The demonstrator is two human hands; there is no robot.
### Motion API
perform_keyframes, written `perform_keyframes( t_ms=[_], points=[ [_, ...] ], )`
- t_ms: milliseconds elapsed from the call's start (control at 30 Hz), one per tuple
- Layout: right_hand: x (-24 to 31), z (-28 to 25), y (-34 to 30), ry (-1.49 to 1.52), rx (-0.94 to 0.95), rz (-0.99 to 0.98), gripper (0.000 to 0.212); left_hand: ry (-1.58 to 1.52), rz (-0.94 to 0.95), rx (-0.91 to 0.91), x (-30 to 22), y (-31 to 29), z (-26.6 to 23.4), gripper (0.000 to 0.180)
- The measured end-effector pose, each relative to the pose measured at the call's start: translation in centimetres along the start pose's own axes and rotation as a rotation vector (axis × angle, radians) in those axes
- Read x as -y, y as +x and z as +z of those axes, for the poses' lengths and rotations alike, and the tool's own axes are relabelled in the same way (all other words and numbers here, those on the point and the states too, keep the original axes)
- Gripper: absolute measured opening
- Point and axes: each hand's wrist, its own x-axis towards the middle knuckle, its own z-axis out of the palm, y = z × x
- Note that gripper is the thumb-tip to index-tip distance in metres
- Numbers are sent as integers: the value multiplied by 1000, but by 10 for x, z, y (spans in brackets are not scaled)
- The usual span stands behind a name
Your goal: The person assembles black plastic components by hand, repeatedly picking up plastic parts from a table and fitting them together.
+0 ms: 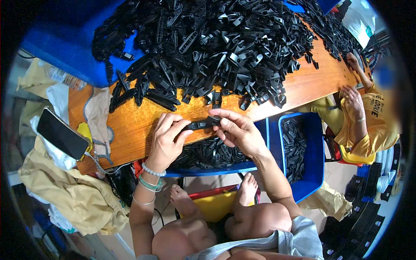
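Between my two hands is a small long black plastic part, held level above the table's near edge. My left hand pinches its left end between thumb and fingers. At the other end, the thumb and forefinger of my right hand grip a black piece; whether it is separate from the long part I cannot tell. Just beyond my fingers, one black part lies at the edge of a large heap of similar black plastic parts on the wooden table.
Below the table edge stand a blue bin and another bin of black parts. A phone with a cable leans at the left beside a cloth. A co-worker in a yellow shirt sits at the right.
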Motion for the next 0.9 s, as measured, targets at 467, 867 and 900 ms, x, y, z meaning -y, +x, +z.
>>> perform_keyframes(
  t_ms=[467,867,900],
  points=[
    [-12,-13,7,-1064,-132,-621,24,-47,-38,24,0,1,-2,20],
    [-11,2,12,-1074,-69,-720,21,-75,33,90,2,11,-8,23],
    [-5,-3,5,-1055,71,-617,20,-132,-15,50,4,12,-13,24]
  ],
)
